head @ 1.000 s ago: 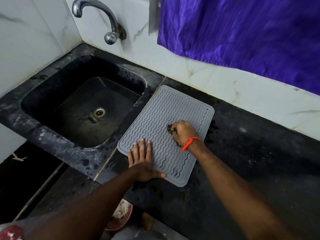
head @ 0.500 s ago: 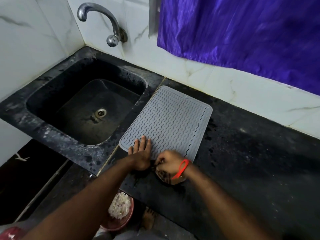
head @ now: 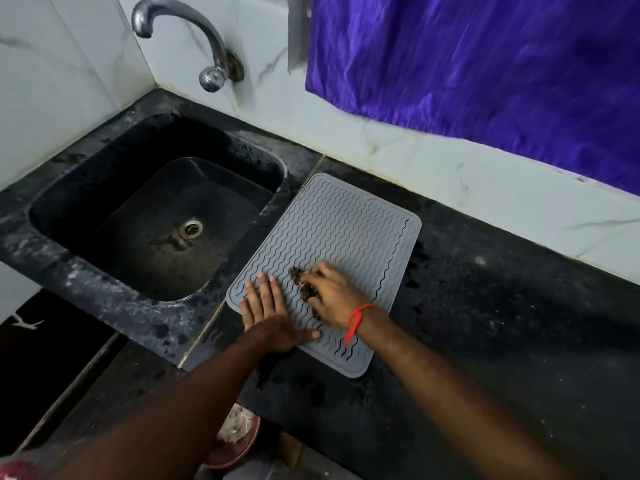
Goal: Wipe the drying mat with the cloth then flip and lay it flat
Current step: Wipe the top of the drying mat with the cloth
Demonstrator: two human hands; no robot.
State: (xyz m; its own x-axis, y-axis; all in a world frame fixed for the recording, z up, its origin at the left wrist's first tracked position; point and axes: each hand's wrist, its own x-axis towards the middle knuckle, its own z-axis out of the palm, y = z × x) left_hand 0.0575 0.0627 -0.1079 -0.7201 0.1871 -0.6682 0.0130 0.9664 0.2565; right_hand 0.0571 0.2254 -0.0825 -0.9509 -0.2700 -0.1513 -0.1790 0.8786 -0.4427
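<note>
From the head camera I see the grey drying mat (head: 332, 258) lying flat on the black tabletop (head: 485, 323), just beside the sink (head: 69, 237). I think the mat is light, soft and bendy, with wavy ridges, so it may flop when I turn it over. I would pick it up by a corner or a short edge. My left hand (head: 268, 315) lies flat and open on the near edge and presses the mat down. My right hand (head: 334, 297) is curled round a small dark cloth (head: 303, 284) and rubs the mat with it.
</note>
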